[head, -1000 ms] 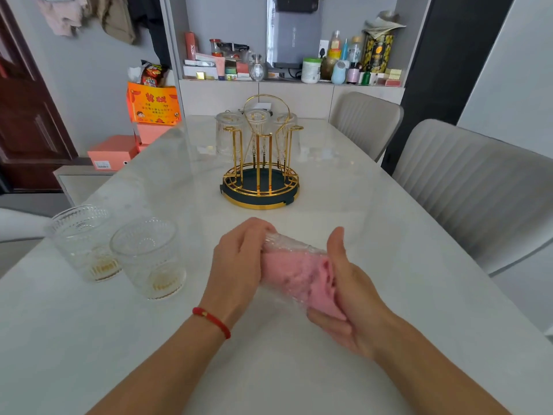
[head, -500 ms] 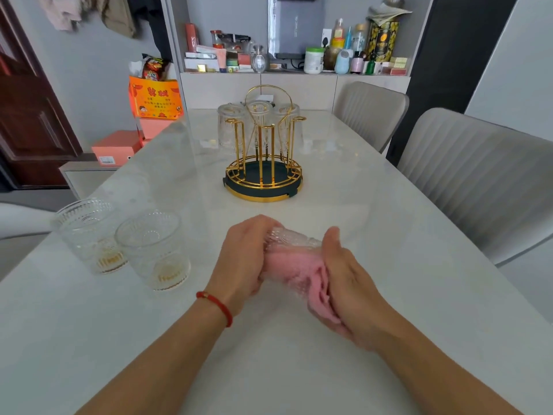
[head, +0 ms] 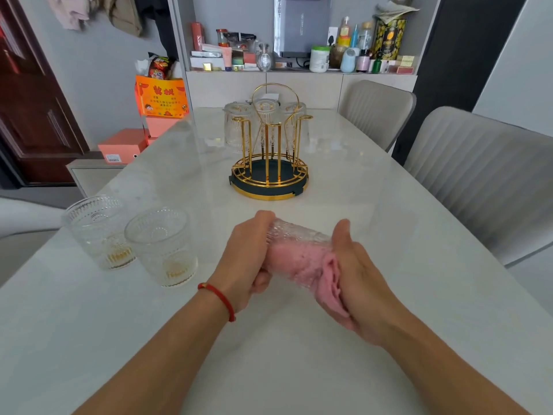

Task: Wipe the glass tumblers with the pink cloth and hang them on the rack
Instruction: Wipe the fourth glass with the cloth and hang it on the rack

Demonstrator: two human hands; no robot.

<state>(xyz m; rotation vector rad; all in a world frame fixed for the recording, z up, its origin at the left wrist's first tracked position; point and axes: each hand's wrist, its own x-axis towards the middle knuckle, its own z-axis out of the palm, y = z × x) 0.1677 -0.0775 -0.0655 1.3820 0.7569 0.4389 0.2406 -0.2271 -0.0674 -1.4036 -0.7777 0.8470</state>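
Gripping a tumbler (head: 294,235) on its side above the table (head: 344,369), we curl our left hand (head: 245,259) round its base end, fingers wrapped over the top and thumb underneath. Our right hand (head: 356,283) is at its mouth, thumb laid along the glass and the fingers pressed into the cloth (head: 311,271) stuffed inside; how far those fingers bend we cannot tell, since the cloth and palm hide them. A pink fold spills out of the mouth against our right palm. The tumbler's lower wall is hard to make out through the pink. So the tumbler lies between both hands, touching each. Two more glasses (head: 131,238) stand upright, left of our left hand. Well beyond, the rack (head: 270,163) carries three upturned glasses (head: 264,124), partly hidden by its gold bars.
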